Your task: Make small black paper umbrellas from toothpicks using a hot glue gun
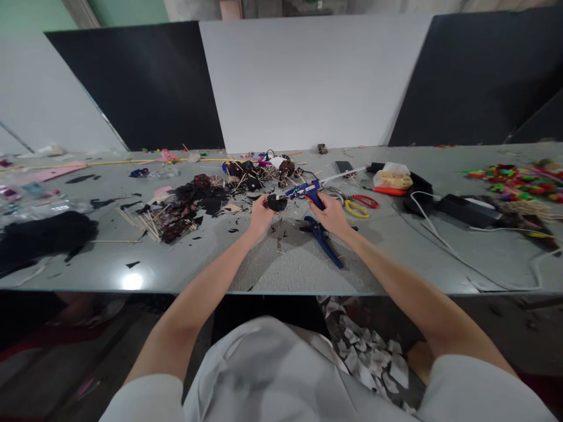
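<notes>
In my right hand (328,212) is a blue hot glue gun (305,190), my fingers wrapped round its handle and its nozzle pointing left. A white glue stick (343,176) sticks out behind it. My left hand (261,215) pinches a small dark piece of fabric (277,203) close to the nozzle; whether they touch I cannot tell. Just below my right hand lie blue-handled pliers or cutters (324,241). Beyond both hands is a heap of dark bundles with thin wooden sticks (264,171).
Red-handled scissors (366,201) and yellow-handled ones (356,208) lie right, near a phone (344,169) and a tissue pack (393,177). A white cable (457,258) loops at far right. Dark fabric with sticks (173,220) lies left. Panels (314,82) stand behind the table.
</notes>
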`<state>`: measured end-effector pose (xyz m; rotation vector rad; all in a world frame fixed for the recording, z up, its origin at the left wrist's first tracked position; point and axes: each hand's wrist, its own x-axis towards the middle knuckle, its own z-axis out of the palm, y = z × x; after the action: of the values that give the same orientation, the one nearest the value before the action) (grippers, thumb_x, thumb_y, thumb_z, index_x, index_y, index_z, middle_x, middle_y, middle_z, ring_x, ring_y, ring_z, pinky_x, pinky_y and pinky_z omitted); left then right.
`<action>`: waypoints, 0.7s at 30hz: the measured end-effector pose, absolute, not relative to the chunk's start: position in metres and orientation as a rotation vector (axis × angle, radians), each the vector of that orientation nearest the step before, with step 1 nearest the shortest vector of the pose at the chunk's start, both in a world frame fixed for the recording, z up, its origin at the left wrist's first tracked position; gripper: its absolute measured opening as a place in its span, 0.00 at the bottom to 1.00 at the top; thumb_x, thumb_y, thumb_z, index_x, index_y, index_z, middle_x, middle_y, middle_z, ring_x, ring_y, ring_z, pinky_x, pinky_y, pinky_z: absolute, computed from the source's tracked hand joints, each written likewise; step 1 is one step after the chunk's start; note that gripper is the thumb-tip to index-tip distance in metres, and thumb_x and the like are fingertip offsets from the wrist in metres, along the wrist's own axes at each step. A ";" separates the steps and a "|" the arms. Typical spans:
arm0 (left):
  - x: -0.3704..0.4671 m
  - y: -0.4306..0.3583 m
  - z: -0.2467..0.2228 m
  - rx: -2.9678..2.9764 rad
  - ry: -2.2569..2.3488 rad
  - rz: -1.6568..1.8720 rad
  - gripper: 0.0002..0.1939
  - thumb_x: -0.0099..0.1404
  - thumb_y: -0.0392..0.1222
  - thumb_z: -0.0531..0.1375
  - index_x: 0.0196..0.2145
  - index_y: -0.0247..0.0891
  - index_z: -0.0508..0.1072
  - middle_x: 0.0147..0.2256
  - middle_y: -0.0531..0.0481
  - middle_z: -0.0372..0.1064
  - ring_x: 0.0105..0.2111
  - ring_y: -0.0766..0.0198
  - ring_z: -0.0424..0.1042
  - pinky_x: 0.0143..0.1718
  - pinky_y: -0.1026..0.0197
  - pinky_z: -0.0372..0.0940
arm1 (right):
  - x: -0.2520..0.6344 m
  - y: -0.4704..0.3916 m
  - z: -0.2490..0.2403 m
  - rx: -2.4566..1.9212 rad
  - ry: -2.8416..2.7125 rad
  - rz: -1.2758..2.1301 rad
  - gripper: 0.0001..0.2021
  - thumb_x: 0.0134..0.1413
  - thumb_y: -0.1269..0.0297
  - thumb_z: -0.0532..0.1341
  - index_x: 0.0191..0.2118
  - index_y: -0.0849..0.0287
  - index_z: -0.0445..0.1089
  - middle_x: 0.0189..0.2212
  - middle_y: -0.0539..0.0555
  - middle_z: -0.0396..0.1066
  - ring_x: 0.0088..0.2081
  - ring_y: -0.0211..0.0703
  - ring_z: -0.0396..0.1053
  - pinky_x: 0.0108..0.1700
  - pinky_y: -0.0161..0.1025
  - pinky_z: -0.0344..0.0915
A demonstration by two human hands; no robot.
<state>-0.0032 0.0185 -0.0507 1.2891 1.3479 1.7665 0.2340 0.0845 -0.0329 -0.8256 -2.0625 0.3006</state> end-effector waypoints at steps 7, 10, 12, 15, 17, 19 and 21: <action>-0.002 0.017 -0.050 1.289 1.370 1.772 0.14 0.55 0.28 0.65 0.24 0.41 0.64 0.22 0.56 0.61 0.25 0.67 0.61 0.30 0.62 0.54 | 0.234 0.084 -0.034 -0.835 -2.059 0.281 0.08 0.62 0.55 0.59 0.37 0.54 0.67 0.32 0.54 0.73 0.34 0.50 0.68 0.40 0.44 0.64; -0.002 0.017 -0.049 1.297 1.366 1.789 0.14 0.54 0.28 0.65 0.23 0.41 0.62 0.21 0.56 0.60 0.25 0.67 0.60 0.29 0.62 0.53 | 0.234 0.084 -0.034 -0.836 -2.066 0.272 0.08 0.62 0.56 0.58 0.37 0.54 0.67 0.33 0.54 0.73 0.35 0.50 0.69 0.40 0.45 0.64; -0.002 0.017 -0.048 1.298 1.366 1.792 0.14 0.53 0.28 0.64 0.23 0.41 0.62 0.21 0.56 0.60 0.24 0.67 0.60 0.29 0.62 0.53 | 0.234 0.084 -0.034 -0.841 -2.069 0.273 0.08 0.62 0.56 0.58 0.38 0.54 0.68 0.33 0.54 0.74 0.35 0.51 0.69 0.41 0.45 0.65; -0.001 0.017 -0.047 1.287 1.373 1.790 0.13 0.52 0.28 0.63 0.22 0.41 0.63 0.21 0.56 0.61 0.25 0.66 0.61 0.29 0.62 0.54 | 0.234 0.084 -0.034 -0.848 -2.074 0.276 0.10 0.63 0.54 0.58 0.38 0.54 0.68 0.34 0.55 0.74 0.36 0.52 0.69 0.41 0.46 0.66; -0.001 0.016 -0.047 1.284 1.383 1.793 0.12 0.51 0.28 0.63 0.22 0.40 0.64 0.21 0.55 0.62 0.25 0.66 0.60 0.29 0.63 0.54 | 0.234 0.084 -0.033 -0.849 -2.073 0.273 0.10 0.63 0.54 0.58 0.38 0.54 0.69 0.34 0.55 0.75 0.36 0.52 0.70 0.42 0.46 0.66; -0.001 0.015 -0.046 1.284 1.390 1.793 0.12 0.51 0.28 0.63 0.22 0.40 0.64 0.21 0.55 0.62 0.25 0.66 0.59 0.29 0.63 0.53 | 0.234 0.084 -0.033 -0.848 -2.073 0.272 0.11 0.63 0.53 0.58 0.38 0.54 0.69 0.34 0.56 0.75 0.36 0.52 0.70 0.43 0.46 0.67; -0.001 0.015 -0.046 1.281 1.398 1.782 0.12 0.52 0.30 0.63 0.22 0.40 0.62 0.21 0.56 0.60 0.25 0.67 0.58 0.29 0.63 0.52 | 0.234 0.083 -0.032 -0.849 -2.077 0.274 0.11 0.63 0.53 0.57 0.38 0.55 0.69 0.35 0.56 0.75 0.36 0.52 0.70 0.42 0.46 0.67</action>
<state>-0.0008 0.0150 -0.0461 1.2806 1.3983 1.7819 0.2342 0.0835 -0.0320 -0.8488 -2.0774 0.2743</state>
